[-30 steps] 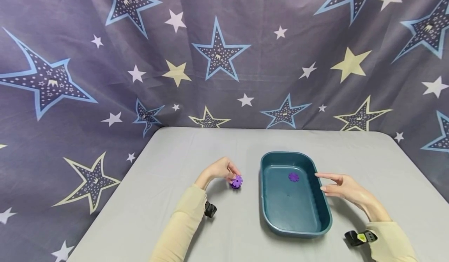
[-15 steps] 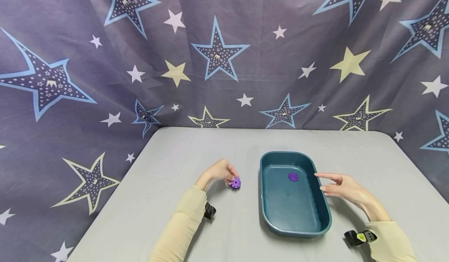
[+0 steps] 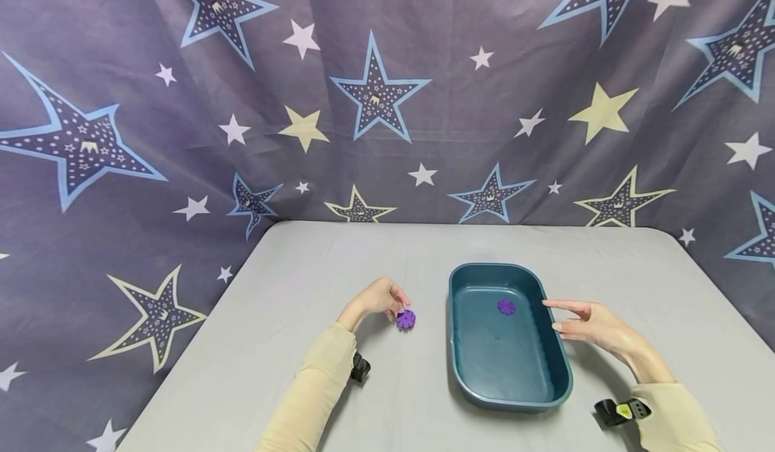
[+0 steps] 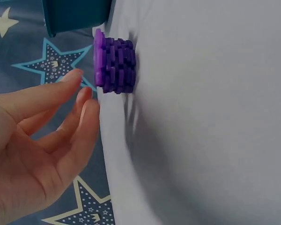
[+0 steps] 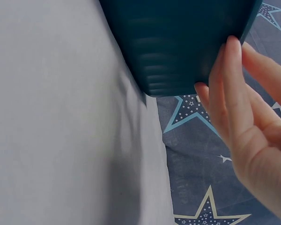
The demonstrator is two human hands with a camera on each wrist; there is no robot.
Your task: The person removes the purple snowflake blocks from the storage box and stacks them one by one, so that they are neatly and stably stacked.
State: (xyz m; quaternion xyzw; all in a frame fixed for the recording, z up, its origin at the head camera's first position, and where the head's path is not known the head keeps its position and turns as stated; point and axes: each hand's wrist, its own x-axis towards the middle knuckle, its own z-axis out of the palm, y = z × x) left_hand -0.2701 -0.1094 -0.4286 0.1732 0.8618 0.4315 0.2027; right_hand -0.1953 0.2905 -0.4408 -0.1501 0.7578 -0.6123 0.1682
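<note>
A short stack of purple notched plastic discs [image 4: 114, 65] stands on the table, its top disc a brighter purple. In the left wrist view my left hand [image 4: 51, 136] is just beside the stack, fingers loosely bent and apart from it. From the head view, the fingertips of that left hand [image 3: 378, 297] overlap the stack's far left edge. One more purple disc [image 3: 506, 307] lies flat inside the teal tray [image 3: 496, 378]. On the tray's right side, my right hand [image 3: 596, 324] rests extended fingers against the rim and outer wall.
A light grey cloth covers the table [image 3: 339, 250], and the stack stands left of the tray. Behind it hangs a grey curtain [image 3: 448, 102] printed with stars. Black wrist cameras [image 3: 620, 410] are strapped to both arms.
The disc in my left hand has come down flat onto the stack. The left fingers have let go and drawn slightly back. My right hand and the tray stay in place.
</note>
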